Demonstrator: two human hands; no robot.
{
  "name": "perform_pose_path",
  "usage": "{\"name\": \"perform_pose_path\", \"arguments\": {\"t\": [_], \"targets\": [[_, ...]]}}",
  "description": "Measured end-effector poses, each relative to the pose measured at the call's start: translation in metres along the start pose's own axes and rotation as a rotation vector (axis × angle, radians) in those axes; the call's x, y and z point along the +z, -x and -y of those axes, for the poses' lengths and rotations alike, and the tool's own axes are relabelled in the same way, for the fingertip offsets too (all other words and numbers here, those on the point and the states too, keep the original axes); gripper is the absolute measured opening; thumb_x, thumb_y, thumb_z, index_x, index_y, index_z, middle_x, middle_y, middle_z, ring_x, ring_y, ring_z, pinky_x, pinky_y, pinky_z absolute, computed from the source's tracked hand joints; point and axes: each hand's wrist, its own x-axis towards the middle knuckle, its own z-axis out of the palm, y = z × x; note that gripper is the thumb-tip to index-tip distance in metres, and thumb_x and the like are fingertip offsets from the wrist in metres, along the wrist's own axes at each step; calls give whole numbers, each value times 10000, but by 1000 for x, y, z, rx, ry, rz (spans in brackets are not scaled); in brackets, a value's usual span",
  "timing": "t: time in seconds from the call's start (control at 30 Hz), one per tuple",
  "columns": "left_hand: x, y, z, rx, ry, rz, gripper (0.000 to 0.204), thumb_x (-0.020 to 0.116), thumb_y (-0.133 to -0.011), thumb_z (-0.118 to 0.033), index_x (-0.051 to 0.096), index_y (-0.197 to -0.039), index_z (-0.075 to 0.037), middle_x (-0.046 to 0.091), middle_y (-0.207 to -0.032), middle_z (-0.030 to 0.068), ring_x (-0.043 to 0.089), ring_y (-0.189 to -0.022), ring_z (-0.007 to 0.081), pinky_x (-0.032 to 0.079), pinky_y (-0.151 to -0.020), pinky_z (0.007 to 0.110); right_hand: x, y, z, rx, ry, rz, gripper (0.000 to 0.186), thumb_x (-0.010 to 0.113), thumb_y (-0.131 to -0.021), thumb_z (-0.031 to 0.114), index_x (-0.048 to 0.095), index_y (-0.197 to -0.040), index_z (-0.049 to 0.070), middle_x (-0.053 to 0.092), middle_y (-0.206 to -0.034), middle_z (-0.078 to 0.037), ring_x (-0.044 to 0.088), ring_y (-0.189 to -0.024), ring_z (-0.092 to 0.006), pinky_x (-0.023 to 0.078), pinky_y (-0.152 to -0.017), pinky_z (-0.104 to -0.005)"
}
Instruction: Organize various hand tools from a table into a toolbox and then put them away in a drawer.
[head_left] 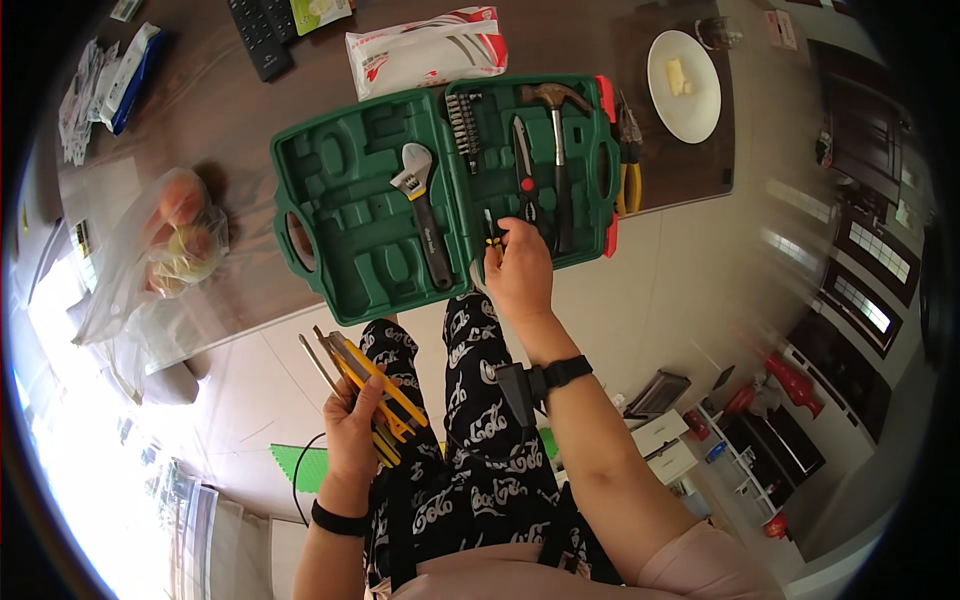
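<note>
An open green tool case (340,215) lies on the brown table. In it sit an adjustable wrench (420,200), a row of sockets (467,125), a claw hammer (556,130) and a dark knife-like tool (522,165). My right hand (520,270) is at the case's near edge, fingers closed on a small yellow-handled screwdriver (491,236) in a slot. My left hand (352,430) is below the table edge, gripping a bunch of yellow-handled screwdrivers (365,385) fanned upward.
Yellow-handled pliers (628,160) lie right of the case. A white plate (683,85) with a pale lump, a white-and-red packet (425,50), a black remote (258,35) and a clear bag of fruit (175,245) are on the table. My patterned trousers (470,440) are below.
</note>
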Motion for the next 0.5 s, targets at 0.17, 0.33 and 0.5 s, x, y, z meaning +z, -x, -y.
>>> {"name": "perform_pose_path", "arguments": {"t": [0.17, 0.33, 0.5], "targets": [[-1, 0, 0, -11, -2, -9, 202, 629, -894, -190, 637, -998, -17, 688, -856, 46, 447, -578, 29, 378, -550, 164, -3, 11, 0, -11, 54, 20, 331, 653, -735, 77, 517, -1035, 47, 555, -899, -142, 575, -837, -310, 493, -748, -390], [2, -1, 3, -10, -13, -5, 196, 619, -900, -181, 638, -999, -12, 680, -847, 33, 438, -579, 31, 378, -551, 164, -4, 10, 0, 4, 79, 18, 335, 654, -732, 83, 519, -1038, 59, 552, -889, -140, 587, -798, -309, 513, -684, -390], [3, -1, 5, -9, -16, 1, 193, 613, -904, -173, 637, -1000, -8, 673, -834, 22, 434, -581, 31, 374, -552, 163, 0, 5, -5, 3, 74, 5, 331, 648, -744, 85, 544, -1058, 58, 535, -899, -136, 589, -813, -317, 518, -692, -389]]}}
